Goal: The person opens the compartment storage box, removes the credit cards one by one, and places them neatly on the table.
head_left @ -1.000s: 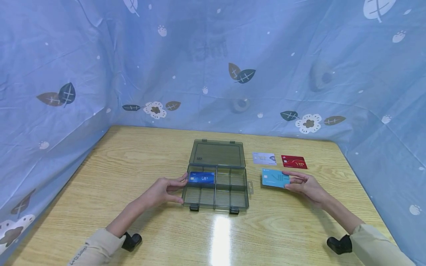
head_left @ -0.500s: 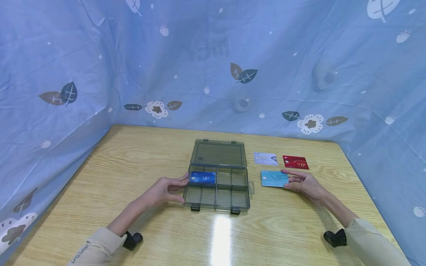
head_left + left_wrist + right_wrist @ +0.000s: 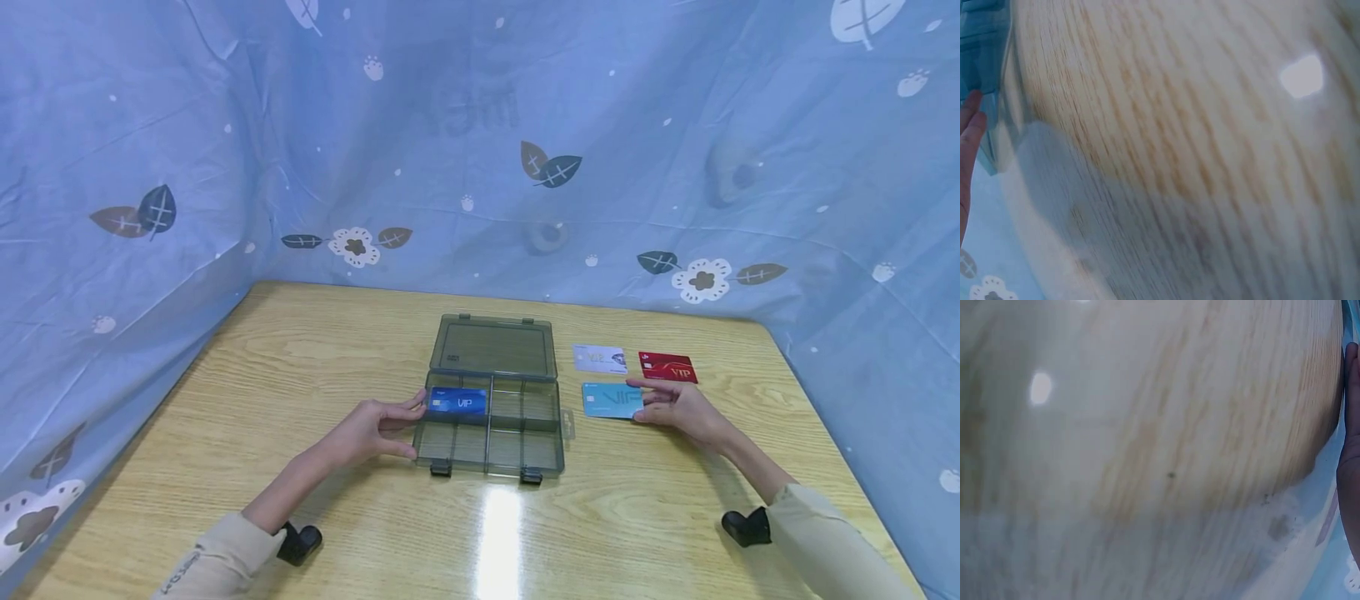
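A smoky-clear plastic organizer box (image 3: 487, 423) lies open with its lid (image 3: 495, 346) folded back toward the wall. Across its back left compartments lies a blue VIP card (image 3: 457, 402). My left hand (image 3: 372, 427) touches the box's left side, fingers fairly straight and thumb near the front corner. In the left wrist view, fingertips of that hand (image 3: 971, 128) rest against the box. To the right of the box, my right hand (image 3: 686, 410) pinches a light teal VIP card (image 3: 611, 401) by its right end. Only an edge of the right hand (image 3: 1352, 425) shows in the right wrist view.
A silvery-white VIP card (image 3: 600, 358) and a red VIP card (image 3: 667, 367) lie on the wooden table (image 3: 337, 333), behind the teal one. The box's hanging tab (image 3: 568, 425) sticks out on its right. A patterned blue cloth (image 3: 450, 125) encloses the table's back and sides.
My right hand has brought the teal card a little to the left, closer to the box. The left hand stays at the box's side.
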{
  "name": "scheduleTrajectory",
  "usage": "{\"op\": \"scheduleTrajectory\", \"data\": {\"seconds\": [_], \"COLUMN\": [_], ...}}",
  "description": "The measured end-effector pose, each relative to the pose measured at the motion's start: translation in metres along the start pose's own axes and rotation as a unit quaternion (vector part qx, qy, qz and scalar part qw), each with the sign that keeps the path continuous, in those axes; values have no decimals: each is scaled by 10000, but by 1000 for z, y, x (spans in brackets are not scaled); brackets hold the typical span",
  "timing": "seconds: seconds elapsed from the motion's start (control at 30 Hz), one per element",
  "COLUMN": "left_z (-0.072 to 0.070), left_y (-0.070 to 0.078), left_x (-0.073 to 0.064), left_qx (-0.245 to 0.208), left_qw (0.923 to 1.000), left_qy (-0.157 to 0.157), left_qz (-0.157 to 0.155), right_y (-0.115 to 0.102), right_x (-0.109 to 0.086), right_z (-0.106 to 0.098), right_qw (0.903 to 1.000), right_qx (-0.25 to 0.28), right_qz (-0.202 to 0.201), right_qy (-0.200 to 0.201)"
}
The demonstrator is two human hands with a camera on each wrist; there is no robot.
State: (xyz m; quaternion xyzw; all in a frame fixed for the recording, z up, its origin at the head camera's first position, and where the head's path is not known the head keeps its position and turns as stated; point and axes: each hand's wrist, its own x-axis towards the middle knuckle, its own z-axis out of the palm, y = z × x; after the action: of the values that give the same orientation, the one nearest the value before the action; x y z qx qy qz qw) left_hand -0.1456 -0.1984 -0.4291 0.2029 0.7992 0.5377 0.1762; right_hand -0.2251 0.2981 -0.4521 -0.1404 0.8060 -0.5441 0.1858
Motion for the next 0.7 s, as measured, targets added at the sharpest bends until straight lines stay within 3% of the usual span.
{"op": "scheduleTrajectory", "data": {"seconds": [0.1,0.2,0.37,0.57,0.7], "left_z": [0,0,0,1,1], "left_y": [0,0,-1,-1,0], "left_x": [0,0,0,1,0], "left_qx": [8,9,-15,6,-21], "left_qw": [10000,10000,10000,10000,10000], "left_qy": [6,15,19,14,18], "left_qz": [-4,-26,-62,-43,-60], "right_y": [-1,-2,-1,2,4], "right_x": [1,3,6,8,9], "right_z": [1,2,4,2,2], "right_qw": [9998,9969,9835,9917,9918], "right_qx": [-157,-648,-1550,-1038,-1026], "right_qz": [-133,-405,-754,-641,-686], "right_qy": [86,204,549,409,338]}}
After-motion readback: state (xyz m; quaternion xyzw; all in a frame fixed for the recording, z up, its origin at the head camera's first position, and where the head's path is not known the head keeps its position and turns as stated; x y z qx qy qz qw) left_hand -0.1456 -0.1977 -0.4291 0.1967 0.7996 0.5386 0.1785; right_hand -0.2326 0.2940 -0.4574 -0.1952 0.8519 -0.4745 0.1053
